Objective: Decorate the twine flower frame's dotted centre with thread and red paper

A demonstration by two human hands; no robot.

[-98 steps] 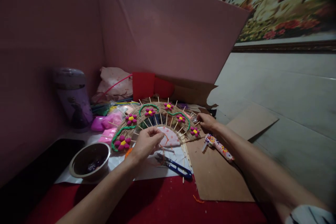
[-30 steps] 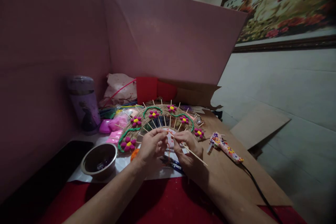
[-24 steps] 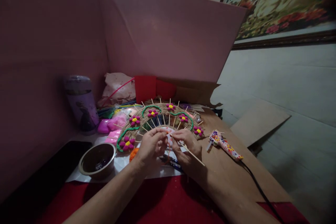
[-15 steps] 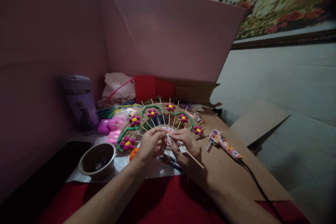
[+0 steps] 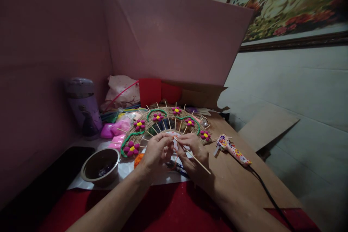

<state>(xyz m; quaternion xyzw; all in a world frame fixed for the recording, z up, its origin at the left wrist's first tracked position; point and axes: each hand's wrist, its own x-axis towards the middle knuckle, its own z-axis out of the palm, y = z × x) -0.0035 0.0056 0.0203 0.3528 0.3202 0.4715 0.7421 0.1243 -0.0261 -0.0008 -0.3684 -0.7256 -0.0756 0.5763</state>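
My right hand (image 5: pixel 193 152) is closed on a thin wooden stick (image 5: pixel 200 164), whose long end points down to the right. Facing it, my left hand (image 5: pixel 160 149) pinches a strand of orange yarn (image 5: pixel 177 156) at the stick's other tip. The yarn dangles in a loop between both hands. An orange yarn ball (image 5: pixel 138 160) is partly covered by my left wrist. Just beyond my hands lies an arched twine weaving (image 5: pixel 165 113) on wooden sticks, decorated with magenta flowers (image 5: pixel 131 149) with yellow centres and green wavy stems.
A bowl (image 5: pixel 100 166) with something dark in it stands at left, near a purple tumbler (image 5: pixel 83 108). Pink packets (image 5: pixel 116 129) lie beside the weaving. At right, a flower-patterned glue gun (image 5: pixel 233 149) with a black cord rests on brown board (image 5: pixel 250 185). Pink panels rise behind.
My fingers have shifted very slightly at the stick's tip, and the hanging yarn has moved a little. Everything else looks the same.
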